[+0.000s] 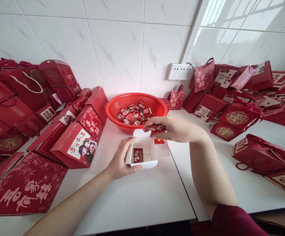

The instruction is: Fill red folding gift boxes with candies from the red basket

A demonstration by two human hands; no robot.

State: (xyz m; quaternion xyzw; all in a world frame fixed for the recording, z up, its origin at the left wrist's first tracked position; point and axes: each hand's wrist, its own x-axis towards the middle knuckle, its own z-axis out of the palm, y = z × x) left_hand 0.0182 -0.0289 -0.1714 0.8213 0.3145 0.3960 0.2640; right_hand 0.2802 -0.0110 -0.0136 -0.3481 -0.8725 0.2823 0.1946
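A small open box (146, 165) with a white inside stands on the white table. Round its left side wraps my left hand (122, 159), fingers behind and thumb at the front edge. One dark red wrapped candy (138, 155) lies on the box's floor. Above the box's back right part, my right hand (168, 129) pinches several wrapped candies (154, 127), partly hidden by the fingers. A bright red packet (159, 141) shows just below them. Behind the box, a red plastic basket (111, 113) contains many red wrapped candies (135, 114).
Red gift boxes (77, 144) are stacked on the left side of the white table (132, 203). More red boxes (236, 116) crowd the right side. A power strip (180, 71) is on the tiled wall, with a cable beside it.
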